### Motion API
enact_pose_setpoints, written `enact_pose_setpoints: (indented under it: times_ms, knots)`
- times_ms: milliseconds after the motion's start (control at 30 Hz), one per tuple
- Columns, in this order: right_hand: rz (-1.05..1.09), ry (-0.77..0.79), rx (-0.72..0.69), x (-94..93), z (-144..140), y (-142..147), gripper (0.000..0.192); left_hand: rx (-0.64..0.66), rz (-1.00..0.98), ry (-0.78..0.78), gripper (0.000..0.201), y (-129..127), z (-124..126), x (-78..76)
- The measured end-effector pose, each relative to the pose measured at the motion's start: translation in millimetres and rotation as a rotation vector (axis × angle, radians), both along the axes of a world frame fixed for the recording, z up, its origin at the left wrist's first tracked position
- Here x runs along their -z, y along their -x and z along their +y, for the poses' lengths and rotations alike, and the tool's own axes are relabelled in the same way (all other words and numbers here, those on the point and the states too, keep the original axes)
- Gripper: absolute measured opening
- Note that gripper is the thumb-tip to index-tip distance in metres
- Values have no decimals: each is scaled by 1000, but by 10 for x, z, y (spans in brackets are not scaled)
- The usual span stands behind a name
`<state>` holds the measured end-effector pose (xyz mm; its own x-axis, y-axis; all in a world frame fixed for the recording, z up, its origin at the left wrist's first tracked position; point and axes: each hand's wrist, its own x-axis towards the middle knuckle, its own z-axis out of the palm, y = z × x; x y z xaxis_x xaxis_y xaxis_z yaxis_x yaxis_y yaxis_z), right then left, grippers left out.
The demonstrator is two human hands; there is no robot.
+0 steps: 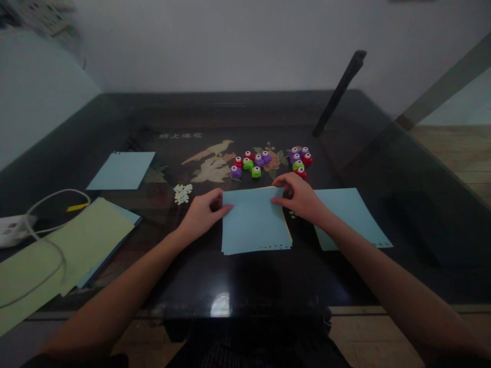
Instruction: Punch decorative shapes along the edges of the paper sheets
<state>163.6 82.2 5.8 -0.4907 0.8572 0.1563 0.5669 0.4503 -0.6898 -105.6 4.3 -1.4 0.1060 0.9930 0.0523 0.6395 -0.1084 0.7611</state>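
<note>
A small stack of light blue paper sheets [255, 225] lies on the dark glass-topped table [238, 278], with punched holes along its near edge. My left hand [202, 213] pinches the stack's far left corner. My right hand [301, 197] grips the far right corner, fingers curled over the edge. Just beyond the stack sit several small craft punches [270, 161] in red, green and purple. A little heap of punched paper bits [182, 193] lies to the left of my left hand.
Another blue sheet [355, 214] lies under my right forearm, and one more [121, 170] at the far left. Pale green sheets [57, 255] and a white cable [49, 204] with a power strip [9, 230] fill the left side. A dark bar [339, 92] leans at the back.
</note>
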Motion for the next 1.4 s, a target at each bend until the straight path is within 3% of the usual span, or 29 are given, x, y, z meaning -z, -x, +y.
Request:
enact_pose_setpoints:
  times_ms: [133, 200, 267, 400, 633, 900, 1400]
  knots:
    - [259, 469, -39, -183, -77, -76, 32, -64, -497, 129, 29, -68, 14, -82]
    - [337, 676, -69, -269, -151, -129, 26, -84, -613, 146, 30, -122, 28, -150]
    - [365, 747, -20, -331, -228, -186, 23, -90, -661, 135, 27, -184, 45, -224]
    - [433, 734, 125, -365, -321, -305, 23, -53, -578, 109, 15, -303, 70, -319]
    - [547, 805, 225, -232, -340, -457, 27, 52, -342, 226, 23, -423, -43, -287]
    - [473, 694, 170, -233, -385, -429, 18, -16, -347, 162, 16, -395, -67, -292]
    - [400, 768, 116, -202, -413, -424, 26, -45, -362, 179, 19, -410, -81, -236]
